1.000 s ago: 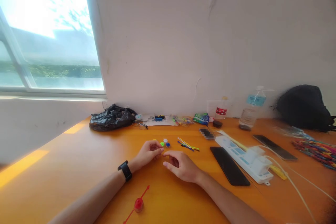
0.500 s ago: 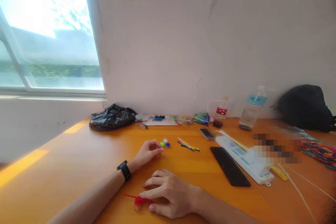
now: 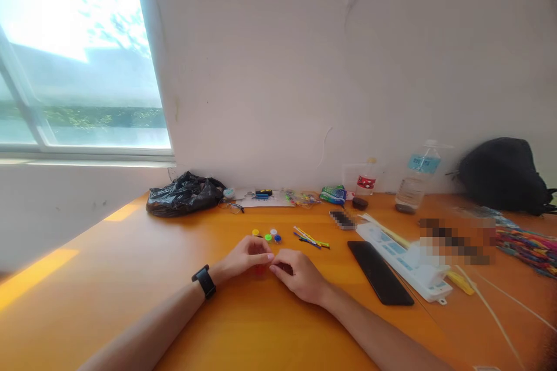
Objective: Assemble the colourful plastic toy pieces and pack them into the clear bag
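Note:
My left hand, with a black watch on its wrist, is closed, its thumb stretched toward my right hand. My right hand is closed in a pinch, and the fingertips of both hands meet above the table. Between and below the fingers shows a bit of a small red plastic piece, mostly hidden by my left hand. Just beyond my left hand sit small round plastic pieces: yellow, green, white and blue. Thin coloured plastic sticks lie to their right.
A black slab, a white power strip and a phone lie on the right. Along the wall stand a black plastic bag, glasses, bottles and a black bag. Braided coloured cords lie far right.
My right hand has moved forward from the table's near side to meet my left hand. The red piece has left its near spot and now shows at my left hand.

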`<state>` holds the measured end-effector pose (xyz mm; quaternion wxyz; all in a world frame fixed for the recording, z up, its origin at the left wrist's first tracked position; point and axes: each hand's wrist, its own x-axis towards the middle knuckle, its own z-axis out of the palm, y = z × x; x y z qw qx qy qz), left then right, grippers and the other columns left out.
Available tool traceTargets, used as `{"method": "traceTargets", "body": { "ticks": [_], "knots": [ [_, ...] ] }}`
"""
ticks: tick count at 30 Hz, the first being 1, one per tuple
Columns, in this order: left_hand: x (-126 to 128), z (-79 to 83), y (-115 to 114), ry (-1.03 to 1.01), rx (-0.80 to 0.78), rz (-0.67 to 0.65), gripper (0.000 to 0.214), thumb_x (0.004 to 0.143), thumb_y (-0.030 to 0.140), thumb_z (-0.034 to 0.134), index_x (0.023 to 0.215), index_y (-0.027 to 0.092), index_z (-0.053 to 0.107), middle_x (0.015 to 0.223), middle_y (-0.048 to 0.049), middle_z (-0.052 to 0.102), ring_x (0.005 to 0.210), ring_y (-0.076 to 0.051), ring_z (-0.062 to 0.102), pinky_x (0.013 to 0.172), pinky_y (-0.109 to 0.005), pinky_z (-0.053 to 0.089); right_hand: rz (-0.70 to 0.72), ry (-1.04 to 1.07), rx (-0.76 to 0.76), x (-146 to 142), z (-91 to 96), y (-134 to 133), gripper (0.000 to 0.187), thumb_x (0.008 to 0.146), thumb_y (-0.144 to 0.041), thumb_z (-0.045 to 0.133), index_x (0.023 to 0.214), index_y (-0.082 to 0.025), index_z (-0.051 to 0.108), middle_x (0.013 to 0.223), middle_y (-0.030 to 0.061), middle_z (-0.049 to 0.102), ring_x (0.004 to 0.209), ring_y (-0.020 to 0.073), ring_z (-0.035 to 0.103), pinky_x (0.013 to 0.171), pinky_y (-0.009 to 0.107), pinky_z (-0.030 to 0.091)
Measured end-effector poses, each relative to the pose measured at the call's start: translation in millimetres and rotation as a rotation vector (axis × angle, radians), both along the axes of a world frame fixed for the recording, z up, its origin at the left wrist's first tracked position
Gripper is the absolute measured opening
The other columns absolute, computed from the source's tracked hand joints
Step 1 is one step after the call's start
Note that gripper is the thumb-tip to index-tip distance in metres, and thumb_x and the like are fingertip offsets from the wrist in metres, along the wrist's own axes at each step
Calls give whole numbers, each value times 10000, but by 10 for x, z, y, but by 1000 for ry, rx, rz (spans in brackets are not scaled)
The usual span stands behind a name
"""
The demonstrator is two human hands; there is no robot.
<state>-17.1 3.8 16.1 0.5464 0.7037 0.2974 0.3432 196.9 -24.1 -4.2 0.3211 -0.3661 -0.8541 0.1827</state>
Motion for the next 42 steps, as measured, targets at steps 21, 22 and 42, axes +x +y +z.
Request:
{"method": "traceTargets", "body": {
  "ticks": [21,22,42],
  "knots": [
    [38,-116,47,54,191,148,364,804,480,794,810,128,703,752,-60,725,667,-165,666,622,-256,491,-345,42,197,514,78,512,154,937,-187,542,941,-206,695,938,62,696,912,219,620,829,320,462],
    [26,-125,82,49,269,268,353,841,480,754,801,133,706,764,-57,722,691,-162,653,639,-255,482,-374,-5,188,560,51,550,148,916,-166,556,943,-202,697,960,68,699,944,226,621,845,322,460],
    [-131,-383,273,631,905,265,554,1009,170,433,1519,387,457,1628,-37,364,1431,-349,325,1161,-606,324,-365,168,171,539,33,576,231,984,-187,452,1039,-208,675,1036,88,657,929,231,631,849,353,492]
  ]
}}
